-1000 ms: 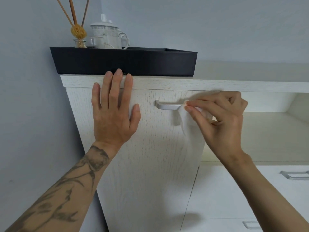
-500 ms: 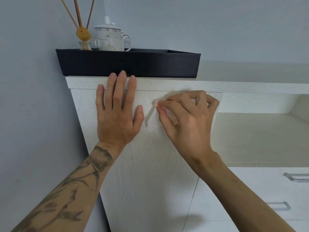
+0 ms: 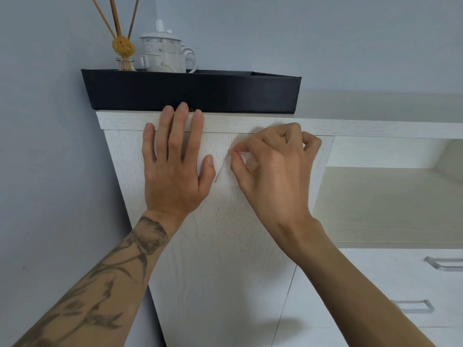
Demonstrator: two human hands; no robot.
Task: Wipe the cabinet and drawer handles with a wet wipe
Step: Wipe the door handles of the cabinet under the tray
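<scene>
My left hand (image 3: 172, 169) lies flat with fingers spread on the upper part of the white cabinet door (image 3: 220, 259), fingertips reaching the top board. Right beside it my right hand (image 3: 273, 171) pinches a white wet wipe (image 3: 225, 171) between thumb and forefinger near the top of the door. The hand and wipe cover the door's metal handle, so it is hidden. Two metal drawer handles show at the lower right, an upper drawer handle (image 3: 444, 264) and a lower drawer handle (image 3: 413, 306).
A black tray (image 3: 190, 92) sits on the cabinet top, holding a white lidded mug (image 3: 166, 55) and a reed diffuser (image 3: 124, 48). An open shelf niche (image 3: 390, 204) lies to the right of the door. A grey wall runs along the left.
My right hand has slid left along the door handle with the wipe, from its right part to its left end. My left hand stays pressed on the door.
</scene>
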